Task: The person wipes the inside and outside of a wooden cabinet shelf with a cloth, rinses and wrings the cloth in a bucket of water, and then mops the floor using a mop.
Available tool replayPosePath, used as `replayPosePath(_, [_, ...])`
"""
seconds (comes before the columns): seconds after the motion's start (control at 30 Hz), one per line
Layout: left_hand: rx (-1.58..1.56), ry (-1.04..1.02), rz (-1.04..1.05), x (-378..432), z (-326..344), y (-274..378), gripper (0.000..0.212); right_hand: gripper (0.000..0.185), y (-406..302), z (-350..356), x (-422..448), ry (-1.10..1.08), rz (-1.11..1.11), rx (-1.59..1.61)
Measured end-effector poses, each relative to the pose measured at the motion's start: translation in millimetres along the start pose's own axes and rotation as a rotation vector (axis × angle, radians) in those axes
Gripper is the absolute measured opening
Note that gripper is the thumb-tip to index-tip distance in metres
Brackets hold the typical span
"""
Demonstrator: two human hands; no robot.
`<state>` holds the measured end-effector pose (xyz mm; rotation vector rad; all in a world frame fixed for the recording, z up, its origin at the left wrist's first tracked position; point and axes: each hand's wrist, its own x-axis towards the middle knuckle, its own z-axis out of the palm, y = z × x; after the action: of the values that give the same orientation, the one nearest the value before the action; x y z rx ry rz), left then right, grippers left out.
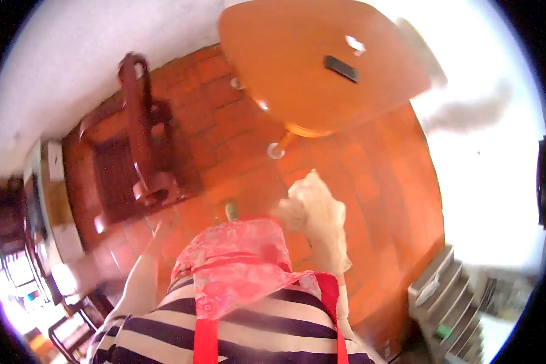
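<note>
My right hand (pixel 318 200), in a loose pale glove, is over the tiled floor (pixel 241 159), right of the red patterned apron (pixel 236 273). It is blurred, and I cannot tell whether its fingers hold anything. My left hand (pixel 157 234) is a faint blur left of the apron, its fingers poorly seen. Beyond the hands stands a glossy orange-brown wooden table (pixel 291 54) with a curved edge. On its top lie a dark, flat, phone-like object (pixel 341 68) and a small white item (pixel 356 44). Neither hand touches the table.
A dark red wooden armchair (pixel 139 113) stands at the left, near the pale wall (pixel 82 59). Stepped wooden boards (pixel 455 295), with a small green item (pixel 443 331) on them, are at the lower right. More furniture crowds the lower left, by a bright opening.
</note>
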<state>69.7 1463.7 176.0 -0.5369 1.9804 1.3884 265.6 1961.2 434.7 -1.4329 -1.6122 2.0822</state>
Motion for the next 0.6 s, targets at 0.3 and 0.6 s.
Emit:
replayPosePath(0.3, [-0.238,0.233,0.097,-30,89,-30,0.018,0.019,-206,101,123,-0.3,-0.6,-0.525])
replayPosePath(0.6, [-0.655,0.262,-0.513,-190,255,-101,0.009,0.022,-285,208,261,-0.512,-1.888,-1.917])
